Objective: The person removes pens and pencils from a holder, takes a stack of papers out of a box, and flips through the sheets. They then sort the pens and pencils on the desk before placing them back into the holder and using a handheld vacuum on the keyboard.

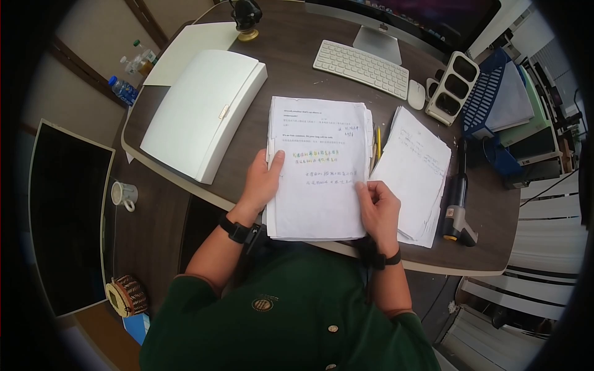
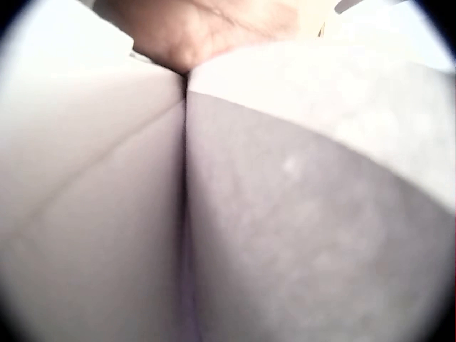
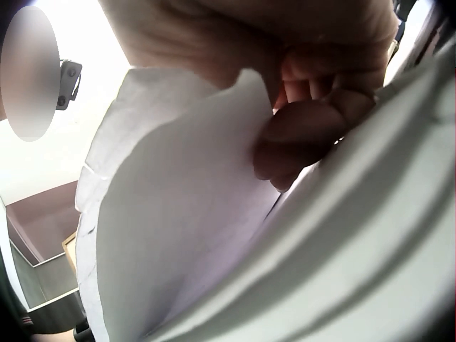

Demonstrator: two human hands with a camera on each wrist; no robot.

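Note:
A stack of white paper sheets point(image 1: 318, 207), printed and handwritten on top, is held near the desk's front edge in the head view. My left hand point(image 1: 262, 176) grips its left edge, thumb lying on the top sheet. On the right edge my right hand point(image 1: 380, 210) pinches the sheets, its thumb also on top. The right wrist view shows curled fingers point(image 3: 306, 139) against the edge of a bent sheet point(image 3: 178, 206), with more sheets fanned beside them. Blurred paper point(image 2: 299, 214) fills most of the left wrist view, below part of the left hand point(image 2: 206, 32).
A second pile of handwritten sheets point(image 1: 416, 173) lies to the right, with yellow pencils point(image 1: 377, 143) between the piles. Left stands a white box file point(image 1: 201, 114). Behind are a keyboard point(image 1: 362, 68) and mouse point(image 1: 416, 94); a handheld vacuum-like device point(image 1: 456, 210) lies far right.

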